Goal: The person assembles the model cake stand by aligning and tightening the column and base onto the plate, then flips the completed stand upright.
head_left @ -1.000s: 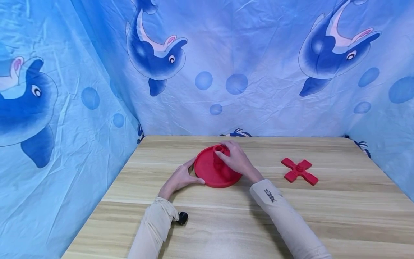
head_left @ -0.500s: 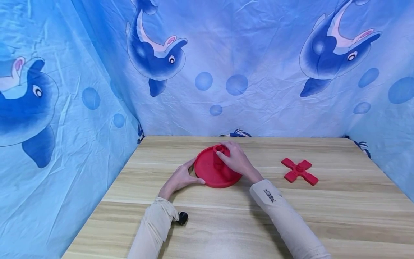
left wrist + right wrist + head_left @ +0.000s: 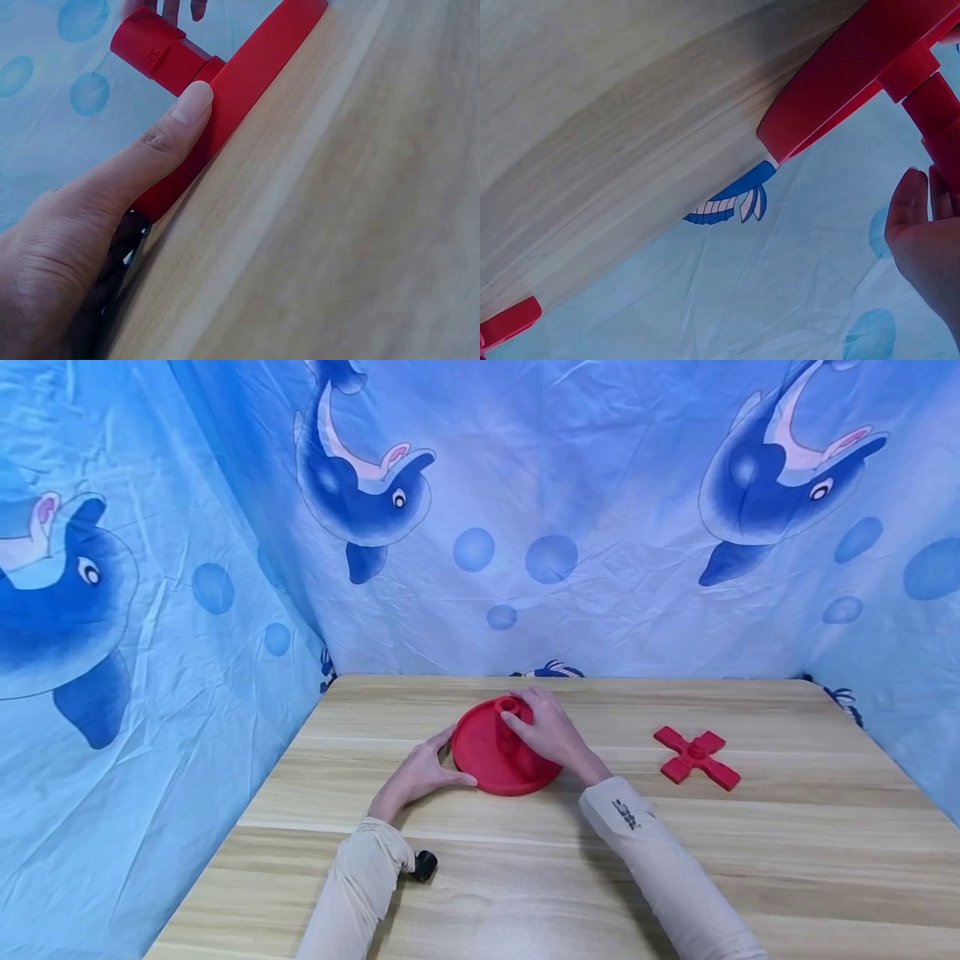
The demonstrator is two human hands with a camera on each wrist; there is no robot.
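Note:
A red round plate with a raised rim (image 3: 474, 756) lies on the wooden table, and a red tube (image 3: 504, 727) stands upright at its centre. My left hand (image 3: 418, 774) holds the plate's rim from the left, thumb at the near side and fingers around the far side. In the left wrist view the thumb (image 3: 169, 142) presses against the rim's outer wall, and the tube (image 3: 154, 52) carries a small number marking. Around the tube's upper part my right hand (image 3: 553, 732) curls, its thumb near the top opening. The right wrist view shows that hand (image 3: 930, 247) beside the tube.
A red four-armed cross piece (image 3: 697, 756) with a raised hub lies on the table (image 3: 810, 860) to the right of the plate. A small black cylinder (image 3: 424, 865) sits at the left cuff. Blue dolphin-print cloth (image 3: 510, 485) hangs behind and along the sides.

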